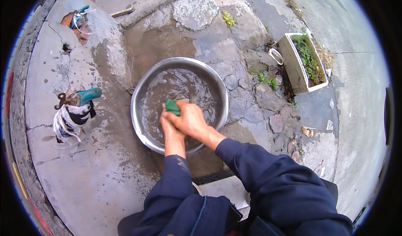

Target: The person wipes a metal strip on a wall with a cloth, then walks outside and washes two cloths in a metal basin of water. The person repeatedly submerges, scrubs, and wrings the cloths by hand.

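Both hands over the steel basin (140, 123), which sits on wet cracked concrete (104, 173) and holds murky water. Green cloth (172, 107) is bunched between the hands, just above the water near the basin's middle. Right hand (191, 119) wraps over the top and is clamped on the cloth; left hand (168, 125) sits underneath, pressed against the right, mostly hidden, so can't tell how much of the cloth it actually grips. Looks like a wring or scrub.

Risks, judged from this view:
- Basin sits on uneven, sloped ground. Downward push off-centre could rock it and slop water out over the near rim, toward the person's dark blue sleeves (268, 173).
- Concrete around is already wet, so the basin can slide if pushed sideways.
- Small cloth, wet hands: a loose squeeze drops it back into the water. Minor.
- Wrapped tap (74, 110) stands to the left on the raised slab, the planter box (298, 64) to the right; both well apart, no clash likely.
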A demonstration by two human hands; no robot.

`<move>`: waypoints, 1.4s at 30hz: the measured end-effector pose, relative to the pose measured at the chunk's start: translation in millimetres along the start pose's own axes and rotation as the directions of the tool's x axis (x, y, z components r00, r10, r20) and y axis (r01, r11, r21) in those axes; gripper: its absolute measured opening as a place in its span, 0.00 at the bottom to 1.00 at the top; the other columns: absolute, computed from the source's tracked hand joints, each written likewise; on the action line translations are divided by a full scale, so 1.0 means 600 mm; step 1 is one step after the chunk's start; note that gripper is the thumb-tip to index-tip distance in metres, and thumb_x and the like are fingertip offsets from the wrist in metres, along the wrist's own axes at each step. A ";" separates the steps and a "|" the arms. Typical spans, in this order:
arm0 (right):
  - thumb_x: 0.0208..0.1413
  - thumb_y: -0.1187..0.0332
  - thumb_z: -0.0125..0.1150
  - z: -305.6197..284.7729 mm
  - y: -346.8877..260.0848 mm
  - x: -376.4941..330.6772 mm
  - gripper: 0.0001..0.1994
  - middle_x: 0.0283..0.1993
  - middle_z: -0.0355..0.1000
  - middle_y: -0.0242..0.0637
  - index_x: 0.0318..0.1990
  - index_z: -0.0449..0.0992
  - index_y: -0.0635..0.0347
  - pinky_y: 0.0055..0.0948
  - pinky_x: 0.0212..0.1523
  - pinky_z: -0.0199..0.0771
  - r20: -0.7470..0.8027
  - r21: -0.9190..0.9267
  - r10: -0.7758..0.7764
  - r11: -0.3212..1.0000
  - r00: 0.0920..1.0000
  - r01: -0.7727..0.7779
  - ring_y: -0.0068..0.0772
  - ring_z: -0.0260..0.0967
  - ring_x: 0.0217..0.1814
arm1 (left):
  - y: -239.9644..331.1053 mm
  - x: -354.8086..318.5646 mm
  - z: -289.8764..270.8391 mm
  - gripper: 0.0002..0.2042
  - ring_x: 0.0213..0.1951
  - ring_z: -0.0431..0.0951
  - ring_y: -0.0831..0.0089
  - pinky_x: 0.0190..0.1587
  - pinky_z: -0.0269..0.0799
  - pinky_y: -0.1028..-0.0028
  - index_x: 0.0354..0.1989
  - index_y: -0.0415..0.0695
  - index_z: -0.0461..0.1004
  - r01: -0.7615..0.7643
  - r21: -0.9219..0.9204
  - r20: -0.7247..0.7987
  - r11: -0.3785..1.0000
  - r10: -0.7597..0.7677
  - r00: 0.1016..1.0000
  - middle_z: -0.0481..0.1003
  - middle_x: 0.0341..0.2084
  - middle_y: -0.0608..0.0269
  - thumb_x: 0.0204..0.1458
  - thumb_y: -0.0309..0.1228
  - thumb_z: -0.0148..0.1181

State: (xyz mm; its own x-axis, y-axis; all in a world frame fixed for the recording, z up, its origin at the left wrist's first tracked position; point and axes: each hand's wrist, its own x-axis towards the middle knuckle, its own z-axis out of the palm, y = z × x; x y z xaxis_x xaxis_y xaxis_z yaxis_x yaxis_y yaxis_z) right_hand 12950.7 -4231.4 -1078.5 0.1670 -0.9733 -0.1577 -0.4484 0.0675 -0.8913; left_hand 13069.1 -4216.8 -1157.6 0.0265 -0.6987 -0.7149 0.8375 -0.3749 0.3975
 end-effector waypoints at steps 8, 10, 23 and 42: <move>0.49 0.53 0.72 0.051 -0.048 -0.038 0.16 0.26 0.76 0.51 0.33 0.81 0.57 0.49 0.32 0.77 -0.042 0.029 -0.244 0.969 0.969 0.245 0.58 0.77 0.30 | 0.019 0.003 -0.012 0.24 0.52 0.79 0.57 0.57 0.75 0.53 0.56 0.44 0.73 -0.029 -0.033 -0.019 0.999 0.028 0.999 0.77 0.49 0.52 0.65 0.51 0.43; 0.50 0.56 0.72 0.047 -0.042 -0.020 0.12 0.25 0.77 0.48 0.33 0.82 0.53 0.47 0.30 0.77 -0.078 0.049 -0.265 0.962 0.961 0.269 0.56 0.76 0.28 | 0.022 -0.002 0.002 0.24 0.51 0.79 0.57 0.57 0.75 0.53 0.56 0.44 0.73 -0.035 -0.024 -0.021 0.999 0.035 0.999 0.77 0.49 0.52 0.66 0.50 0.43; 0.52 0.52 0.68 -0.020 0.126 0.123 0.29 0.49 0.76 0.58 0.52 0.72 0.68 0.51 0.52 0.76 -0.295 -0.291 -0.078 0.957 0.952 -0.012 0.58 0.76 0.52 | 0.018 -0.043 0.061 0.27 0.61 0.71 0.56 0.63 0.66 0.53 0.60 0.44 0.72 -0.058 0.372 -0.342 0.926 0.195 0.919 0.70 0.61 0.51 0.60 0.51 0.56; 0.49 0.57 0.68 0.056 -0.055 -0.007 0.14 0.25 0.76 0.56 0.28 0.82 0.61 0.52 0.36 0.77 -0.124 -0.048 -0.174 0.984 0.977 0.169 0.60 0.77 0.29 | 0.051 0.010 -0.028 0.23 0.47 0.80 0.58 0.50 0.78 0.53 0.48 0.44 0.75 -0.095 0.043 -0.035 0.995 0.096 0.995 0.78 0.44 0.54 0.62 0.53 0.52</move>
State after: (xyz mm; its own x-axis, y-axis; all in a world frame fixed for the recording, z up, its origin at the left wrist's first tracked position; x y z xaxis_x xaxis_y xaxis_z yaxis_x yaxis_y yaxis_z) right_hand 12994.5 -4222.2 -1062.5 0.1318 -0.9898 0.0535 -0.4553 -0.1084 -0.8837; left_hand 13104.0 -4222.3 -1159.6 0.1258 -0.7099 -0.6930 0.8070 -0.3330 0.4877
